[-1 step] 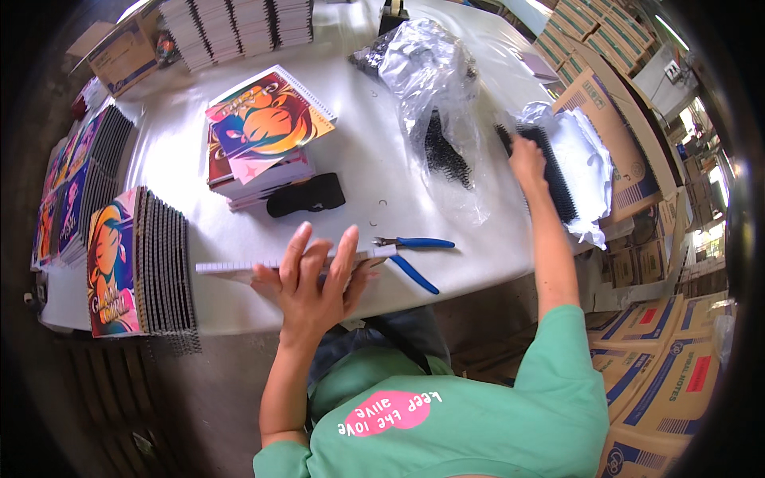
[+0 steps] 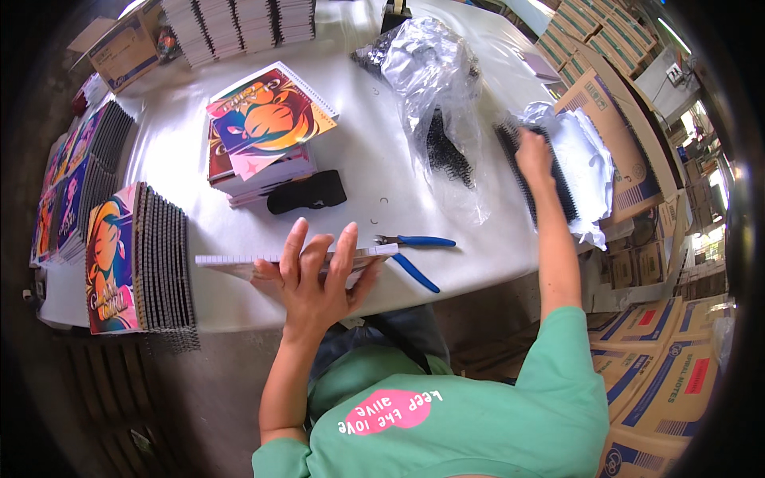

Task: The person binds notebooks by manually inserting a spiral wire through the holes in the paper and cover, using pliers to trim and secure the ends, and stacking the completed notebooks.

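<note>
My left hand (image 2: pixel 312 279) grips a stack of loose notebook pages (image 2: pixel 227 260) edge-on at the table's near edge. Its fingers reach over the top, with the thumb on the near side. Far to the right, my right hand (image 2: pixel 534 155) has its fingers curled at a pile of black spiral binding coils (image 2: pixel 564 195). Exactly what the fingertips pinch is partly hidden. Blue-handled cutting pliers (image 2: pixel 426 241) lie spread on the table just right of the pages. Beyond my left hand is a black cloth-like item (image 2: pixel 307 192), beside a stack of colourful notebooks (image 2: pixel 267 119).
Coil-bound notebooks stand stacked at left (image 2: pixel 159 255), with more piles (image 2: pixel 84 175) behind. White page blocks (image 2: pixel 239 28) line the far edge. A clear plastic bag (image 2: pixel 430 72) holds black coils. White paper (image 2: pixel 586 159) and an open carton (image 2: pixel 613 143) flank the coils; cartons (image 2: pixel 669 382) fill the lower right.
My right hand has shifted slightly right over the coil pile, and the coils beside its fingers have moved. My left hand keeps its hold on the pages.
</note>
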`<action>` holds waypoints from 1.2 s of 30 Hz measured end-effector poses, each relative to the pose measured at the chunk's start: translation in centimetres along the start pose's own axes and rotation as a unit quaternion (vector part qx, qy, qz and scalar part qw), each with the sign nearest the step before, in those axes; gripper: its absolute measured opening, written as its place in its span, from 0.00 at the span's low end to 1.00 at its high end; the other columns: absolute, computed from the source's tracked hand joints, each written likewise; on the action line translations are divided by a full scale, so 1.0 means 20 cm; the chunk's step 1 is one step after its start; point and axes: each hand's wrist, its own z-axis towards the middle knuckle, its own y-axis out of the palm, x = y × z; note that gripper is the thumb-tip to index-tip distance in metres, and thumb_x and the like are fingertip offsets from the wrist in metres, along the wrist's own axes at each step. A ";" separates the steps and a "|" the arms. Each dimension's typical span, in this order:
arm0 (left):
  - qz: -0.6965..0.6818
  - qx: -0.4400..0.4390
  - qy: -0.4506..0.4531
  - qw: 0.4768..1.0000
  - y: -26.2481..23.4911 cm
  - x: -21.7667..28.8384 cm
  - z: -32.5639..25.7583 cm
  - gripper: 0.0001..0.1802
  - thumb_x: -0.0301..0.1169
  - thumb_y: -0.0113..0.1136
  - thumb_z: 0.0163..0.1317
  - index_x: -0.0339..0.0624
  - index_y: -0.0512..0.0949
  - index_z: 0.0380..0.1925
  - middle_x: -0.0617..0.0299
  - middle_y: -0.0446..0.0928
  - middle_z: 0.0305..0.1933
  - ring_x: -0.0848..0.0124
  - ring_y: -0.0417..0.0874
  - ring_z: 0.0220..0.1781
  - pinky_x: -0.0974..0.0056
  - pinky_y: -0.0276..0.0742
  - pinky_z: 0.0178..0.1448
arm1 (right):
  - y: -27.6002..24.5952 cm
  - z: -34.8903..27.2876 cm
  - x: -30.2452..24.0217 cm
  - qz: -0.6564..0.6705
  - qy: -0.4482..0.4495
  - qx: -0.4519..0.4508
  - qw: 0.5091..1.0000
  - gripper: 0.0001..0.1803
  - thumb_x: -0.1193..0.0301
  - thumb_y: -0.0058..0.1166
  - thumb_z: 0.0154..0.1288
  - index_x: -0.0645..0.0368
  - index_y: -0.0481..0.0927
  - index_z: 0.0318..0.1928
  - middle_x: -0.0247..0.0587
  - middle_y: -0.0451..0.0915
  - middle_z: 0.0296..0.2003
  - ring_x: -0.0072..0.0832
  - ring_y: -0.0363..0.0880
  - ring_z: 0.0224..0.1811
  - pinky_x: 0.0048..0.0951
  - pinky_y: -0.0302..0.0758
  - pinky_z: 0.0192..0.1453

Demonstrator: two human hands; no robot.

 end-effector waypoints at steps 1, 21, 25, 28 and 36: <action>-0.010 0.019 -0.018 1.000 0.03 0.02 0.00 0.31 0.55 0.66 0.48 0.51 0.75 0.48 0.62 0.70 0.41 0.54 0.62 0.66 0.39 0.24 0.71 | -0.04 0.03 0.04 0.040 -0.038 0.083 0.995 0.18 0.74 0.47 0.63 0.51 0.76 0.53 0.58 0.80 0.38 0.55 0.78 0.42 0.48 0.75 0.47; -0.012 0.019 -0.062 0.998 0.04 0.06 0.02 0.30 0.61 0.66 0.41 0.53 0.72 0.34 0.62 0.63 0.35 0.56 0.67 0.51 0.37 0.35 0.67 | -0.71 -0.83 -0.83 0.572 -0.254 -0.104 0.773 0.15 0.86 0.56 0.54 0.57 0.84 0.41 0.38 0.80 0.34 0.24 0.79 0.37 0.24 0.75 0.39; -0.021 0.010 -0.068 0.997 0.03 0.06 0.03 0.27 0.60 0.67 0.42 0.53 0.73 0.31 0.62 0.63 0.35 0.58 0.68 0.50 0.38 0.34 0.68 | -0.64 -0.84 -0.83 0.577 -0.300 -0.097 0.753 0.14 0.87 0.55 0.54 0.59 0.83 0.39 0.39 0.80 0.37 0.25 0.80 0.38 0.25 0.77 0.41; -0.033 0.019 -0.073 0.997 0.03 0.06 0.03 0.27 0.59 0.67 0.42 0.53 0.73 0.31 0.62 0.64 0.34 0.59 0.69 0.49 0.38 0.33 0.69 | -0.67 -0.84 -0.81 0.592 -0.304 -0.157 0.730 0.12 0.86 0.57 0.53 0.62 0.82 0.39 0.40 0.80 0.37 0.26 0.78 0.40 0.24 0.74 0.45; -0.027 0.000 -0.098 0.995 -0.02 0.04 0.05 0.26 0.61 0.64 0.45 0.54 0.73 0.29 0.64 0.65 0.35 0.63 0.70 0.49 0.32 0.28 0.70 | -0.77 -0.83 -0.81 0.515 -0.297 -0.258 0.762 0.11 0.82 0.58 0.56 0.63 0.81 0.41 0.41 0.79 0.35 0.24 0.78 0.31 0.24 0.73 0.30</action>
